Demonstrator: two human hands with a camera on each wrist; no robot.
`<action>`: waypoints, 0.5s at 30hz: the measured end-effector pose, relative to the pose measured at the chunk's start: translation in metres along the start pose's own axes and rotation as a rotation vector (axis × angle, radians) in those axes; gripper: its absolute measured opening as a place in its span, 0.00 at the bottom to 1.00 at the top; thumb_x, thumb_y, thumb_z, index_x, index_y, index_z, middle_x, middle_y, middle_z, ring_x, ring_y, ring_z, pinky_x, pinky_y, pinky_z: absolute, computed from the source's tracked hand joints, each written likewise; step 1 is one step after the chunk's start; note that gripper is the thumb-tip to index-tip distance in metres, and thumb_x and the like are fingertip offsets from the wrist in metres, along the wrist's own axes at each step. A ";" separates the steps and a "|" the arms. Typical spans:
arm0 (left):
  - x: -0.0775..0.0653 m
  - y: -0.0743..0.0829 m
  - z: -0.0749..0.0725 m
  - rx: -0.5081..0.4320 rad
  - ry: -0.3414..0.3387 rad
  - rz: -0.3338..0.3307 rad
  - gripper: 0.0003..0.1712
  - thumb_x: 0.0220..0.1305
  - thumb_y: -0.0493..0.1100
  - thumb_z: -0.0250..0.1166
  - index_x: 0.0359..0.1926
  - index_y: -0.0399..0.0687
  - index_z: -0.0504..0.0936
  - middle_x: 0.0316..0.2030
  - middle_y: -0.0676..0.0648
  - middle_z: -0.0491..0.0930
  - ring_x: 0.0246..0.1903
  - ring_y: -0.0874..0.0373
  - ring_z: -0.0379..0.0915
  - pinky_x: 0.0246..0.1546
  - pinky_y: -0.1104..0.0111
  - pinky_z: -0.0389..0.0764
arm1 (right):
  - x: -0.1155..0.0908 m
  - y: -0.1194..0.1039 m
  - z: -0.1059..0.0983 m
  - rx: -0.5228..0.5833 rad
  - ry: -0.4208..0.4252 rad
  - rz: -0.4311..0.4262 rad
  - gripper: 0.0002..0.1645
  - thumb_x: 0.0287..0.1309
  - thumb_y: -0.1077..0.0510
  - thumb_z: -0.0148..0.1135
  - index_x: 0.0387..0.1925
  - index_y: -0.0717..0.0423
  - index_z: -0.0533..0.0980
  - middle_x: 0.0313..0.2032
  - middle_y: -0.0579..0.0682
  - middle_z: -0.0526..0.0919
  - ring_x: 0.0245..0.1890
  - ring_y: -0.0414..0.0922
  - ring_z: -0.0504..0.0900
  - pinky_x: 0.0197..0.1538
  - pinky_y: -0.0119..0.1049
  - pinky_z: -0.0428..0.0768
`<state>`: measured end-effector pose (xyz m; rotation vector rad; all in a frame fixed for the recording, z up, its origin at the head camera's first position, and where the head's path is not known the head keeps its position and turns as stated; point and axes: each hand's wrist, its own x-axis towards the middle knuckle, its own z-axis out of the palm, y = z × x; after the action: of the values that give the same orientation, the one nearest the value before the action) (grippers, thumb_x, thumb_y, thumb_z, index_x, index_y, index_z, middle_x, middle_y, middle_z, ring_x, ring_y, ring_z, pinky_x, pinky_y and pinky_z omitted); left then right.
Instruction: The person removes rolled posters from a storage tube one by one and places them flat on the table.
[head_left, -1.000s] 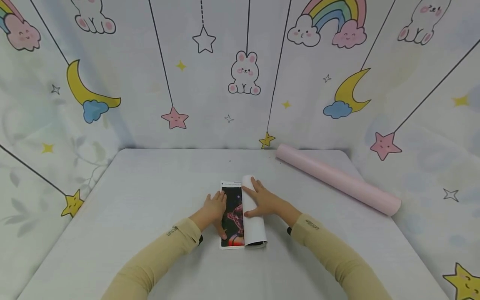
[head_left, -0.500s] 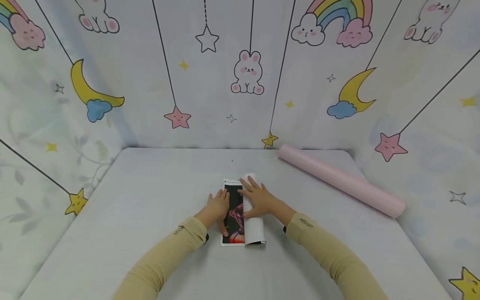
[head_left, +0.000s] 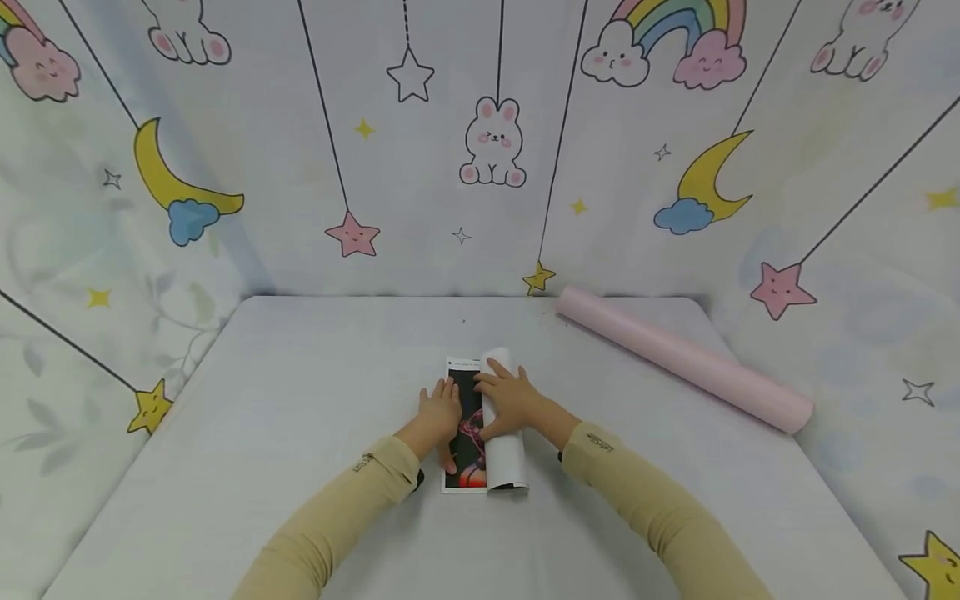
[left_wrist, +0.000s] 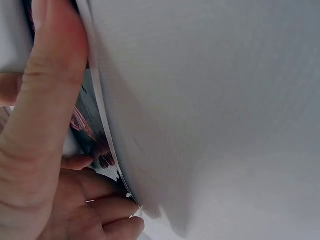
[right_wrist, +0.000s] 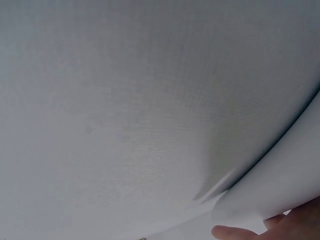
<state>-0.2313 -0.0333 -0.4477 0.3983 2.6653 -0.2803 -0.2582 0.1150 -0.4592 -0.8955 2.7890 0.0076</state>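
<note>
A sheet with a dark, colourful print, perhaps a poster (head_left: pixel 471 477), lies on the white table, its right part rolled into a white-backed roll (head_left: pixel 507 463). My left hand (head_left: pixel 438 418) presses on the sheet's left edge, thumb toward the near end. In the left wrist view, that thumb and the fingertips lie along the poster's edge (left_wrist: pixel 102 112). Spread over the upper half of the roll, my right hand (head_left: pixel 513 402) rests with its thumb and fingers reaching to the print side. The right wrist view shows the curved white roll (right_wrist: pixel 280 172) and some right fingers (right_wrist: pixel 235 233).
A long pink roll (head_left: pixel 682 358) lies slantwise at the back right of the table (head_left: pixel 322 358). Behind the table and at both sides hangs a white cloth (head_left: pixel 420 167) printed with stars, moons and rabbits.
My right hand and the roll have shifted slightly left, and the strip of print between the hands is a little narrower. My left hand stays at the sheet's left edge.
</note>
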 end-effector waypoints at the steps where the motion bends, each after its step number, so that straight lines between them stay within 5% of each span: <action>1: 0.001 0.000 0.000 0.004 -0.001 -0.001 0.60 0.42 0.55 0.73 0.69 0.38 0.50 0.69 0.41 0.45 0.68 0.50 0.39 0.63 0.53 0.51 | 0.000 0.000 0.000 0.001 -0.003 0.007 0.49 0.37 0.30 0.65 0.60 0.49 0.67 0.66 0.44 0.59 0.70 0.50 0.39 0.59 0.65 0.50; 5: 0.004 0.000 0.003 0.012 0.016 -0.002 0.72 0.26 0.60 0.77 0.69 0.37 0.49 0.70 0.41 0.44 0.68 0.49 0.39 0.63 0.52 0.51 | 0.000 -0.001 -0.001 -0.009 -0.018 0.037 0.48 0.37 0.29 0.65 0.59 0.46 0.67 0.66 0.43 0.58 0.70 0.48 0.39 0.57 0.68 0.49; 12: 0.002 0.001 0.004 -0.040 0.044 -0.022 0.51 0.50 0.49 0.70 0.68 0.36 0.53 0.69 0.41 0.49 0.68 0.50 0.42 0.62 0.52 0.52 | 0.005 -0.005 -0.003 -0.105 -0.014 0.057 0.49 0.34 0.26 0.63 0.59 0.43 0.68 0.65 0.43 0.62 0.69 0.50 0.44 0.56 0.70 0.45; 15: 0.001 0.001 0.002 -0.035 0.050 -0.022 0.53 0.47 0.50 0.71 0.68 0.36 0.53 0.69 0.41 0.49 0.68 0.50 0.43 0.62 0.52 0.52 | 0.006 -0.005 -0.005 -0.146 -0.007 0.064 0.48 0.33 0.25 0.64 0.58 0.41 0.69 0.64 0.42 0.64 0.69 0.51 0.47 0.57 0.70 0.44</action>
<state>-0.2313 -0.0331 -0.4502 0.3702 2.7214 -0.2332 -0.2614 0.1072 -0.4554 -0.8362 2.8389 0.2258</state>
